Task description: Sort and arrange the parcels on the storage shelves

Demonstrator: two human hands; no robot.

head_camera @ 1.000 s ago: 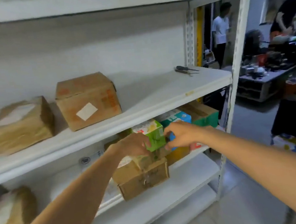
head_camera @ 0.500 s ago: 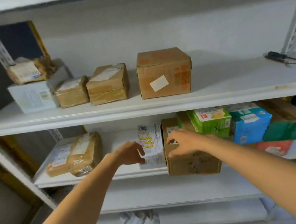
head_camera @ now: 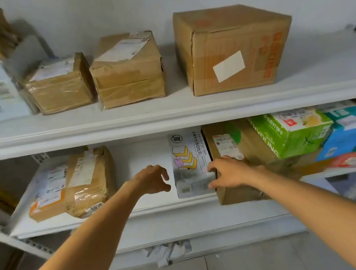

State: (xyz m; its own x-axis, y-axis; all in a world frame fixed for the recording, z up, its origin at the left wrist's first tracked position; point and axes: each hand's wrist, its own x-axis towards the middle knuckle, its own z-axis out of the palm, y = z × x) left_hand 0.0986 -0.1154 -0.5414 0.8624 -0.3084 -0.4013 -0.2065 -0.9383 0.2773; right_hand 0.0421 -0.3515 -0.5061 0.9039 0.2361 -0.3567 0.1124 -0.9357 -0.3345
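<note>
White shelf boards run across the head view: the upper shelf [head_camera: 170, 117] bears a large brown box [head_camera: 233, 46] with bare board to its right, and two taped parcels [head_camera: 128, 71] just beside each other to its left. On the lower shelf [head_camera: 143, 153] a bare patch lies between a padded brown parcel [head_camera: 88, 180] and the white printed parcel [head_camera: 191, 162], which stands at the front edge, pressed against a brown carton [head_camera: 226, 144] whose front overhangs the lip. A green carton [head_camera: 289, 131] and a blue carton [head_camera: 350, 128] lie stacked further right. The left hand [head_camera: 153, 179] hovers over the bare patch, fingers loosely curled and holding nothing. The right hand [head_camera: 229, 172] lies spread on the brown carton, fingertips touching the white parcel's right edge. Half a second ago the left hand touched that parcel; now a gap shows.
</note>
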